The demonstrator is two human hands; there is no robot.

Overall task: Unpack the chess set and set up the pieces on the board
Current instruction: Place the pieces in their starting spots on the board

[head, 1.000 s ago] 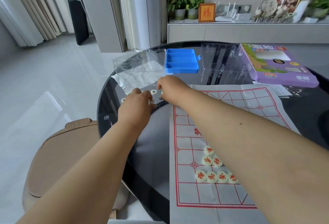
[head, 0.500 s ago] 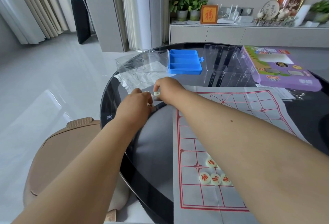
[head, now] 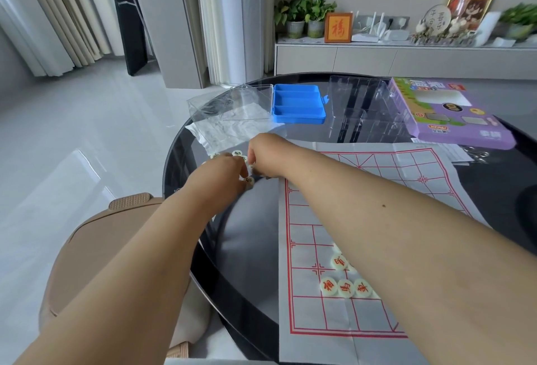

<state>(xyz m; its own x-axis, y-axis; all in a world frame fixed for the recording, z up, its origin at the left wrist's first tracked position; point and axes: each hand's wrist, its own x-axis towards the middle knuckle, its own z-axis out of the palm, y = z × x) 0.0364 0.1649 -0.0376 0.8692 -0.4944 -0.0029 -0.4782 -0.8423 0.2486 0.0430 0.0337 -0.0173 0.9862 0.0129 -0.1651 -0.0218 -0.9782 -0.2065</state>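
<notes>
Gathering loose pieces (head: pixel 236 153) at far-left counter (head: pixel 250 248), left of board (head: pixel 377 178). Left hand (head: pixel 218 174) pinches one disc (head: pixel 249 180); right hand (head: pixel 266 155) curled over pile, grip hidden. Discs look small, light, hard, slippery: pinch by rim.

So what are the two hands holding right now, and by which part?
The left hand pinches a pale round chess piece by its edge at the fingertips. The right hand has fingers curled among the loose pieces; whether it holds one cannot be told.
</notes>
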